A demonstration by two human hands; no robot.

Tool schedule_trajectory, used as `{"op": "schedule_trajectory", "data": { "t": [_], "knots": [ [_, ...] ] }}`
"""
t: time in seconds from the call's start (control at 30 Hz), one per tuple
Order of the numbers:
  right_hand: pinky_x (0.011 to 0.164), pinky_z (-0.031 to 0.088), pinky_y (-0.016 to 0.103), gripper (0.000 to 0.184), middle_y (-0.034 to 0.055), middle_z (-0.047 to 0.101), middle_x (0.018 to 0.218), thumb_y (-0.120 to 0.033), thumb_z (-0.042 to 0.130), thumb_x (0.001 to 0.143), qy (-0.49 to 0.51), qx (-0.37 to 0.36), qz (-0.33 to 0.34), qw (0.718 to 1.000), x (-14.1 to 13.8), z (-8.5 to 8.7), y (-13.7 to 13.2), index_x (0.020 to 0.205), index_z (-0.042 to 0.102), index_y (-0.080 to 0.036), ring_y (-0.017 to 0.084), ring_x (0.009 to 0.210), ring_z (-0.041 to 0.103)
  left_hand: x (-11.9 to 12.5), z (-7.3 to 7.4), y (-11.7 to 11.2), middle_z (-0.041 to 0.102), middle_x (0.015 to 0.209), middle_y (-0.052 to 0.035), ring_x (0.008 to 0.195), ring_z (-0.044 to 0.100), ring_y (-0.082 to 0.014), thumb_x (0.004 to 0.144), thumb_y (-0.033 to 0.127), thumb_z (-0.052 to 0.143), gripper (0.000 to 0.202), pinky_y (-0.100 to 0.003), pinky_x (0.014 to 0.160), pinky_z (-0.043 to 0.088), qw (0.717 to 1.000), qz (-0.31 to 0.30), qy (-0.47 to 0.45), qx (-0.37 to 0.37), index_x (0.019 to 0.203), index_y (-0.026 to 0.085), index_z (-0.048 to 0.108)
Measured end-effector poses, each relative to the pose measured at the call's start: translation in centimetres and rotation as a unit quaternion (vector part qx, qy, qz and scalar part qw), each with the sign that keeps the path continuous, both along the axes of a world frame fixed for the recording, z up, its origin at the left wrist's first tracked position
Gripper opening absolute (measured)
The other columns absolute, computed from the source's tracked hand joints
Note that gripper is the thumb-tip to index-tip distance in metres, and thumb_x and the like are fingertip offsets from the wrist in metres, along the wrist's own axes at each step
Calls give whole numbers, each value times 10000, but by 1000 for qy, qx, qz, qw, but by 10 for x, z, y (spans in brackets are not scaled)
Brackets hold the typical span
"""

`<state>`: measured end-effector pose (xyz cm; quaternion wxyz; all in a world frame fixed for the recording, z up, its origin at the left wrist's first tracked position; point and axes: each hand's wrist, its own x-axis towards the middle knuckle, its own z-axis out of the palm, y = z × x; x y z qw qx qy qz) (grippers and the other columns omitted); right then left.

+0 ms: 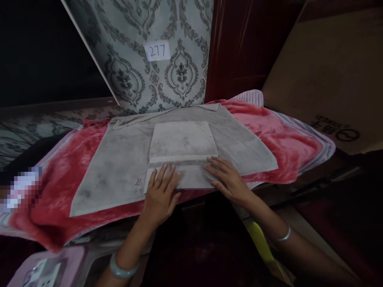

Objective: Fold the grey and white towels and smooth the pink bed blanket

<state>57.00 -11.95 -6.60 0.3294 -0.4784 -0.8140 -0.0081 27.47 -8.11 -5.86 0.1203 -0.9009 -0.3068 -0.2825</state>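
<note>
A large grey towel point(116, 167) lies spread over a red and pink blanket point(62, 185). On top of it is a smaller light grey cloth point(182, 139), its near part turned over into a paler flap point(194, 178). My left hand point(159, 197) rests on the left end of that flap, fingers stretched out and spread. At the flap's right end, my right hand point(229, 179) lies with fingers extended and palm down. Neither hand grips anything. The cloth's surface under my fingers is hidden.
A dark screen point(50, 52) stands at the left against patterned wallpaper, where a paper marked 277 point(157, 50) is stuck. A large cardboard box point(329, 71) rises at the right. A pink stool point(72, 259) with a white power strip point(44, 273) is at lower left.
</note>
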Motion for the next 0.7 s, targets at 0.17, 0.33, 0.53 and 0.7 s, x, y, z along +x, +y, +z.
{"op": "schedule_trajectory", "data": {
  "t": [0.17, 0.33, 0.53, 0.7],
  "knots": [
    [1192, 274, 577, 502, 47, 329, 1627, -439, 451, 1029, -57, -67, -11, 996, -8, -10, 11, 1518, 451, -329, 284, 1509, 252, 14, -14, -2, 311, 1642, -103, 1544, 156, -350, 840, 107, 611, 750, -623, 1210, 236, 994, 41, 90, -56, 1537, 269, 386],
    [1204, 230, 595, 527, 18, 263, 1652, -421, 438, 1037, -53, -108, -6, 993, -2, -22, 8, 1556, 363, -372, 272, 1525, 207, -19, -9, 12, 535, 1490, -149, 1393, 471, -327, 966, 341, 466, 467, -582, 1139, 364, 983, 120, -49, -128, 1402, 206, 566],
    [1207, 217, 597, 536, 13, 254, 1654, -455, 448, 1028, -34, -129, -7, 991, -3, -24, 11, 1552, 369, -382, 288, 1523, 213, -53, -4, 32, 732, 1140, -153, 915, 671, -284, 849, 582, 531, 664, -439, 795, 552, 906, 237, -250, -246, 1345, 148, 612],
    [1216, 197, 592, 529, 7, 256, 1652, -494, 420, 1032, -19, -139, 2, 990, -3, -23, 12, 1548, 375, -388, 288, 1524, 209, -46, 1, 35, 731, 1067, -116, 980, 648, -294, 705, 571, 674, 660, -472, 930, 506, 870, 226, -335, -282, 1257, 209, 678]
  ]
}}
